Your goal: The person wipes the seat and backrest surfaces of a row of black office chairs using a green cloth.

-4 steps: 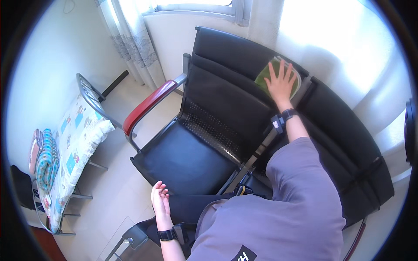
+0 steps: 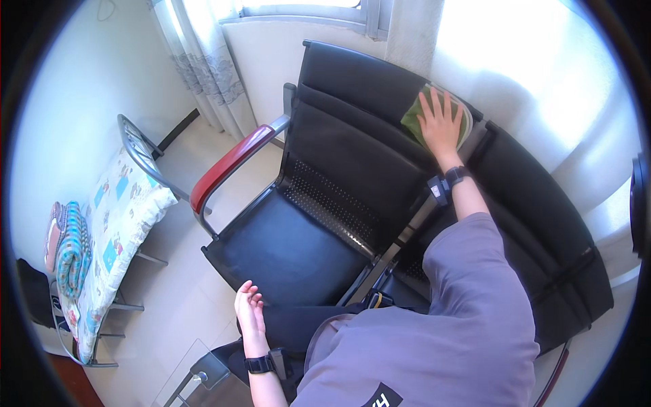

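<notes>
My right hand (image 2: 441, 130) lies flat with fingers spread on a green cloth (image 2: 416, 125) with a pale edge. It presses the cloth against the top right part of the backrest (image 2: 352, 102) of a black padded bench seat. Over my lap, near the front edge of the black seat cushion (image 2: 291, 247), my left hand (image 2: 250, 308) hovers with its fingers loosely curled and apart, holding nothing. Dark bands with small devices circle both wrists.
A red armrest (image 2: 230, 166) bounds the seat on the left. Further left stands a metal-framed bed (image 2: 125, 203) with a rolled blanket (image 2: 70, 251). A glass-topped table (image 2: 186, 370) is at the lower left. Curtains (image 2: 210, 74) hang behind the bench.
My right hand has slid slightly to the right along the backrest, carrying the green cloth with it. The left hand stays almost where it was.
</notes>
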A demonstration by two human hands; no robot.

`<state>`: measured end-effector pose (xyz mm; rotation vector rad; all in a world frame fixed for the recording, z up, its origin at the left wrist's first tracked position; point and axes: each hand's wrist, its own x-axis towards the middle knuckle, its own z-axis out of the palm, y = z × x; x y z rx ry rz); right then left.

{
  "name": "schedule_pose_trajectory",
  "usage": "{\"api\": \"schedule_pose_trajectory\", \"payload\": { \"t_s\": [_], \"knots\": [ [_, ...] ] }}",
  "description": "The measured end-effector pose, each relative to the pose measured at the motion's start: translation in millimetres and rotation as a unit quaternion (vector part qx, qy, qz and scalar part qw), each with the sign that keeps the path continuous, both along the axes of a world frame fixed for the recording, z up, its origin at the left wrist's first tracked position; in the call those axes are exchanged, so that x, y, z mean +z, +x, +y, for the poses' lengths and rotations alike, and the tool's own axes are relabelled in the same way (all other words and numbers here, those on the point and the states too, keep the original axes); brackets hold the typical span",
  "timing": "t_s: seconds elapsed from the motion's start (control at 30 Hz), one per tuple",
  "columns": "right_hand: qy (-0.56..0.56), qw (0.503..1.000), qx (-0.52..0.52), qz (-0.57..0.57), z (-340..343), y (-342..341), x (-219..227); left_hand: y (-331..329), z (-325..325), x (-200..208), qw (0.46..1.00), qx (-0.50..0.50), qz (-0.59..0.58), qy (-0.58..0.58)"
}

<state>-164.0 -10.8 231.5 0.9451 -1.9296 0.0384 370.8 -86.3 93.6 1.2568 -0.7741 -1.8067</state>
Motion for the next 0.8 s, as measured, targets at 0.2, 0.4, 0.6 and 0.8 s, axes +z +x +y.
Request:
{"api": "schedule_pose_trajectory", "payload": {
  "t_s": [0.2, 0.4, 0.6, 0.8],
  "knots": [
    [0.017, 1.0, 0.002, 0.001, -8.1, -1.1, 3.7, -37.9, -0.8, -8.4, 0.999, -0.042, -0.007, 0.03],
    [0.03, 0.999, 0.04, -0.003, -31.8, 2.0, 10.9, -71.3, -11.1, -22.8, 0.995, -0.08, 0.008, 0.054],
    [0.018, 0.994, 0.106, 0.006, -105.4, -13.4, 22.0, -91.7, -24.5, -25.8, 0.995, -0.084, 0.007, 0.056],
    [0.032, 0.988, 0.149, 0.018, -214.9, -22.1, 17.0, -76.4, -28.4, -36.5, 0.996, -0.033, -0.016, 0.086]
  ]
}}
